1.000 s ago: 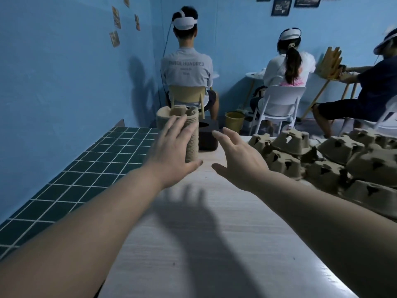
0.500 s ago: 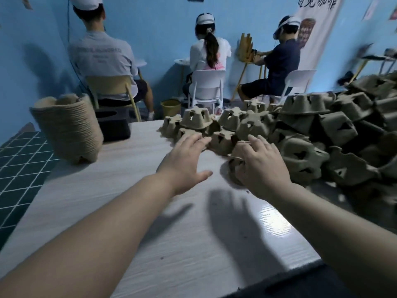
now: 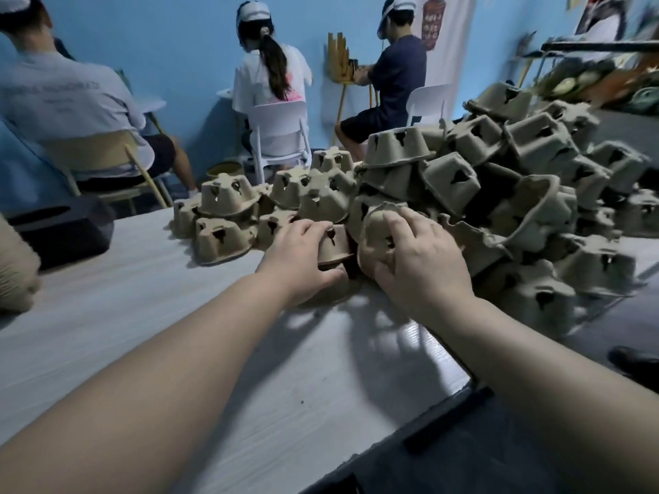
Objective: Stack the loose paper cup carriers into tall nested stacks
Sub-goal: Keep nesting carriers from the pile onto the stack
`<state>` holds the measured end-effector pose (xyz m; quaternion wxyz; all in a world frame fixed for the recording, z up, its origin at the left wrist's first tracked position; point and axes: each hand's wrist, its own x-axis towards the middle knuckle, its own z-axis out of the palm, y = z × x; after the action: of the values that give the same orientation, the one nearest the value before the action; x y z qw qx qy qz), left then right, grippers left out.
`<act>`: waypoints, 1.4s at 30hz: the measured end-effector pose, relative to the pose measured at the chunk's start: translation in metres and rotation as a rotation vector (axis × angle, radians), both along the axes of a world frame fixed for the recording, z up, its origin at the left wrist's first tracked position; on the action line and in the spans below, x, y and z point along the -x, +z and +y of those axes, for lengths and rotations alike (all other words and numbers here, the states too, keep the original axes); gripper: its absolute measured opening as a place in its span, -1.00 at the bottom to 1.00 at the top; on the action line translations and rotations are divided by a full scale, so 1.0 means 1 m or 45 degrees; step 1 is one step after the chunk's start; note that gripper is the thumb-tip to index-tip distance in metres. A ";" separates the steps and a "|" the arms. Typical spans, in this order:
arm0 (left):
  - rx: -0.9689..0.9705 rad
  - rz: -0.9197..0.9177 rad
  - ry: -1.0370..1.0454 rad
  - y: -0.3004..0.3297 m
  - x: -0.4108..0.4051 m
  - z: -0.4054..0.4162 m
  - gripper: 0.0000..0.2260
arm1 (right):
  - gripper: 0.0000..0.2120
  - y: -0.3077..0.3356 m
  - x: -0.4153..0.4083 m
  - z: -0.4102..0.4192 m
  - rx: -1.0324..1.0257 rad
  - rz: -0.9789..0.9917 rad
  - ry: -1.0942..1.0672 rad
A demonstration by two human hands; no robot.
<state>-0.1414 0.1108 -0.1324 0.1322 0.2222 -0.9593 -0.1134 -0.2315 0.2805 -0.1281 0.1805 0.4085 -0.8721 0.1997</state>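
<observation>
Faint lettering on the back of a seated person's grey shirt (image 3: 60, 98) is too blurred to read, as is the print on the white banner (image 3: 440, 33) on the far wall. Both forearms reach forward to the near edge of the pile of loose carriers (image 3: 499, 194) on the pale table (image 3: 142, 315). The left hand (image 3: 297, 260) curls its fingers and thumb around a small upturned carrier (image 3: 335, 244). The right hand (image 3: 424, 260) grips a tilted carrier (image 3: 374, 240) just beside it, fingers over its top.

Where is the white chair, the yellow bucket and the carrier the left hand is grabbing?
white chair (image 3: 277, 120), head view, on its backrest.
yellow bucket (image 3: 225, 170), head view, on its rim.
carrier (image 3: 334, 244), head view, on its side wall beside the left hand (image 3: 303, 256).
</observation>
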 end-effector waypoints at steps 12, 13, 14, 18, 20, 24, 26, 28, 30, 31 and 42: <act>-0.047 0.066 0.277 0.005 -0.076 0.001 -0.55 | -0.65 -0.024 -0.030 -0.002 0.380 0.155 0.359; -0.045 0.079 0.301 0.006 -0.082 0.002 -0.56 | -0.67 -0.026 -0.035 -0.001 0.405 0.152 0.376; -0.043 0.095 0.325 0.006 -0.089 0.002 -0.57 | -0.69 -0.027 -0.039 0.001 0.429 0.143 0.405; -0.011 0.104 0.384 0.006 -0.113 0.005 -0.57 | -0.69 -0.034 -0.053 0.012 0.494 0.111 0.560; -0.010 0.102 0.386 0.005 -0.124 0.009 -0.58 | -0.67 -0.038 -0.059 0.019 0.516 0.062 0.597; -0.016 0.111 0.348 0.001 -0.139 0.021 -0.57 | -0.67 -0.045 -0.069 0.026 0.508 -0.023 0.687; -0.005 0.130 0.340 0.000 -0.143 0.028 -0.58 | -0.67 -0.046 -0.077 0.025 0.478 -0.048 0.744; 0.024 0.177 0.384 0.003 -0.148 0.033 -0.57 | -0.70 -0.045 -0.086 0.021 0.435 -0.044 0.799; 0.059 0.200 0.478 0.005 -0.155 0.033 -0.56 | -0.72 -0.043 -0.092 0.018 0.347 -0.035 0.855; 0.066 0.196 0.519 0.006 -0.160 0.032 -0.55 | -0.73 -0.042 -0.094 0.017 0.275 -0.037 0.884; 0.095 0.133 0.315 -0.002 -0.163 0.036 -0.39 | -0.76 -0.044 -0.093 0.029 0.305 -0.189 0.793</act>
<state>0.0219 0.1466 -0.1346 0.2032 0.3275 -0.9199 -0.0717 -0.1386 0.3094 -0.1722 0.0934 0.6156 -0.6865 0.3755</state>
